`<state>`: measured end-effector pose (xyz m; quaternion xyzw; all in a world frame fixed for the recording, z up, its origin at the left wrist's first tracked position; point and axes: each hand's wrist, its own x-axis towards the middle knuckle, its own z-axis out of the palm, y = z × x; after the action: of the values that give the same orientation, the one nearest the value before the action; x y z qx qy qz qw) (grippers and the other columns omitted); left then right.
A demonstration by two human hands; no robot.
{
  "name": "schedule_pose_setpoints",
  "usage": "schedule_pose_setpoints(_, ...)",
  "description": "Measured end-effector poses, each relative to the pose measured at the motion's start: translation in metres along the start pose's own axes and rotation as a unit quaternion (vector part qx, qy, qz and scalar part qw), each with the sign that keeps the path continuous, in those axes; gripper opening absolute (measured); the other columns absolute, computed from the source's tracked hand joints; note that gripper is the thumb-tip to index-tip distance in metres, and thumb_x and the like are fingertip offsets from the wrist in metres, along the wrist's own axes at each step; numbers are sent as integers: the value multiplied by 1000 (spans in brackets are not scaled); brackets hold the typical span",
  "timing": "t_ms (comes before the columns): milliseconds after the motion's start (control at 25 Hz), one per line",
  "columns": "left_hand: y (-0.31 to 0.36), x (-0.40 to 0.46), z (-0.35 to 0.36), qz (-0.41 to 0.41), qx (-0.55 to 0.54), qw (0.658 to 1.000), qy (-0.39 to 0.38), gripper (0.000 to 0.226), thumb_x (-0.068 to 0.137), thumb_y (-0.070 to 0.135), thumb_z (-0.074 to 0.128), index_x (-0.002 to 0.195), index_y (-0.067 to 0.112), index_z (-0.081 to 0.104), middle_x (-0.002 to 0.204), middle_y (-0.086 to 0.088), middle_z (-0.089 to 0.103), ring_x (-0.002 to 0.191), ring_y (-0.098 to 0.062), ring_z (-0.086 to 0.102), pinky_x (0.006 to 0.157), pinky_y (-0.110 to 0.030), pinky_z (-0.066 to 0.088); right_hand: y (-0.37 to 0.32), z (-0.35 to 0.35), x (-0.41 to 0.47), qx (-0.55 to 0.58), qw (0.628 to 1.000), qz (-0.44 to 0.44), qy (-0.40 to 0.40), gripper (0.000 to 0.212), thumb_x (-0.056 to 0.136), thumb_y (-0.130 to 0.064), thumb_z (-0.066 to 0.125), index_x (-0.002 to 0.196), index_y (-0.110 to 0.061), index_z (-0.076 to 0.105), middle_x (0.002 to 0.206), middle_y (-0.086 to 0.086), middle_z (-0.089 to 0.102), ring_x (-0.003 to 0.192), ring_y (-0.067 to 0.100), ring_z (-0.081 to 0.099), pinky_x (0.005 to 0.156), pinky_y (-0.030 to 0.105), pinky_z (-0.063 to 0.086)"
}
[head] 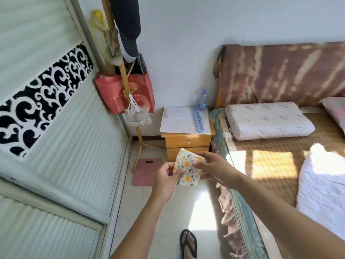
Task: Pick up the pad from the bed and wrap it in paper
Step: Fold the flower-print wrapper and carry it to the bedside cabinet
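Item, bottom centre of the frame: a foot in a dark sandal (pixel 188 243) on the pale tiled floor (pixel 168 212), beside the bed's edge.

Item, centre of the frame: the pad (pixel 187 168), a small flat square packet in a white wrapper printed with orange flowers and green leaves. It is off the bed (pixel 280 157) and held in the air over the floor, in front of us. Our left hand (pixel 165 181) has its fingers (pixel 180 172) closed on the packet's lower left edge; our right hand (pixel 216 170) pinches the upper right side, thumb on the printed face, the other fingers behind.

Handling, as we judge it: light, soft and bendable; the upper left corner already curls away from us. The wrapper looks smooth, so it may slide under a loose pinch. We would hold it by the edges or opposite corners, as now, and press lightly. Nothing about it looks breakable.

Item, just beyond the pad: a pink bathroom scale (pixel 147 171) on the floor, and a wooden nightstand (pixel 187 144), serving as our desk, carrying white paper sheets (pixel 177 120), a blue plastic hanger rack (pixel 198 119) and a water bottle (pixel 202 100). That paper looks like the nearest wrapping material.

Item, right of the frame: the bed with a woven mat, a white pillow (pixel 268 120) and a white blanket (pixel 324 193).

Item, upper left: a coat stand (pixel 123 75) with a red bag (pixel 113 94), and a sliding wardrobe door (pixel 56 118).
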<state>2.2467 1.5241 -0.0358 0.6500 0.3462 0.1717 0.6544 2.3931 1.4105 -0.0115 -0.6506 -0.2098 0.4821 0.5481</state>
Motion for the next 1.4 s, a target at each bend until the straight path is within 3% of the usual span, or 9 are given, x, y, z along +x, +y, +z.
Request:
schedule_pose_setpoints(120,15,70,-5,-35,-56,997,32,12,81,15,70,87,19,61,85,4,73,69,-3,71,50,-14,52,-22,-16,69,22,999,30,-24,36,84,-13,66,118,-7,57,115,14,68,102,28,68,88,47,55)
schedule_pose_setpoints(400,34,196,-3,-73,-41,996,14,16,81,20,71,93,19,61,86,6,74,75,-6,72,65,-24,58,-59,-48,186,18,1000,17,8,21,83,-10,68,104,-14,65,102,4,74,91,20,72,68,31,60)
schedule_pose_setpoints(640,45,317,1,-108,-53,993,-15,18,84,28,66,96,16,63,87,3,74,74,-5,70,67,-23,55,-77,-88,292,20,998,46,44,23,81,-14,72,104,-12,66,100,2,75,92,18,72,72,32,60)
schedule_pose_setpoints(880,43,460,-3,-154,-55,985,-49,9,86,17,65,93,11,64,81,-1,71,64,-4,66,61,-20,51,-101,-115,416,38,992,92,84,25,80,-16,73,104,-14,65,98,2,75,87,17,73,65,26,58)
schedule_pose_setpoints(1120,27,566,5,-207,-36,976,-56,4,87,13,63,90,13,60,86,-2,69,70,-7,67,52,-15,53,-105,-142,511,61,981,161,86,19,85,-19,68,102,-13,63,97,4,73,79,14,74,58,22,58)
schedule_pose_setpoints(1280,-1,614,17,-262,-24,965,-16,5,87,14,63,87,16,58,87,-2,68,76,-12,66,51,-17,55,-92,-176,552,-36,978,181,95,34,85,-32,66,114,-16,57,97,2,69,86,17,68,76,31,56)
schedule_pose_setpoints(1400,-41,649,28,-314,-7,949,20,7,87,19,64,84,21,58,90,-3,67,80,-18,66,58,-24,54,-65,-206,585,-197,958,188,93,38,88,-39,59,120,-20,57,112,3,64,93,18,62,72,25,49)
